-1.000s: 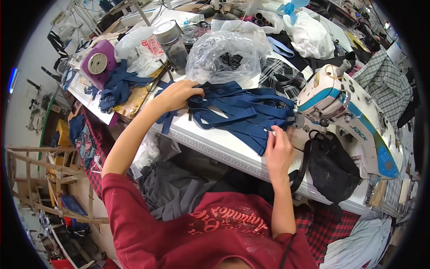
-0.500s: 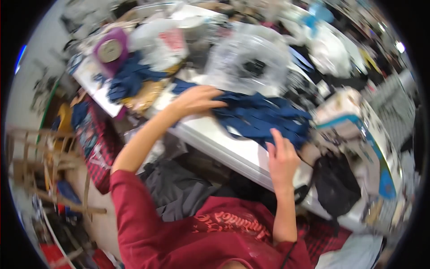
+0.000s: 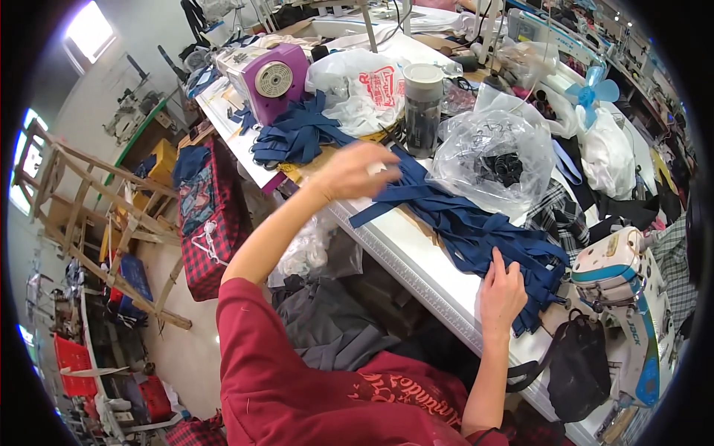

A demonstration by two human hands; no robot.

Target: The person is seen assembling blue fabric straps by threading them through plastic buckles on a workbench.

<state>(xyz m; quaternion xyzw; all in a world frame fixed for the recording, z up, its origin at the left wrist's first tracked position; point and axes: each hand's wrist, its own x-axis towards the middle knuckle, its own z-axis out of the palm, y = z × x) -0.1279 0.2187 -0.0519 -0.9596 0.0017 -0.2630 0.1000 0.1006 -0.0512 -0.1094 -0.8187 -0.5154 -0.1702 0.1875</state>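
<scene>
Blue straps [image 3: 476, 229] heaped on the desk [image 3: 455, 291].
Right hand [image 3: 503, 297]: fingers loosely extended atop, gripping nothing visible. Left hand [image 3: 357, 172] blurred; opening, hold unclear from here. Light pressure should steady the heap.

At ten o'clock we see a bright window [image 3: 89, 31] in a pale wall [image 3: 145, 30]; at nine, a wooden frame [image 3: 139, 291] over beige floor [image 3: 201, 357].

Sewing workshop, sewing machine [image 3: 637, 334], fabric strips [image 3: 476, 227]

Your navy fabric strips [image 3: 480, 234] lie tangled in one long heap, twelve to two o'clock, ends splayed.
</scene>
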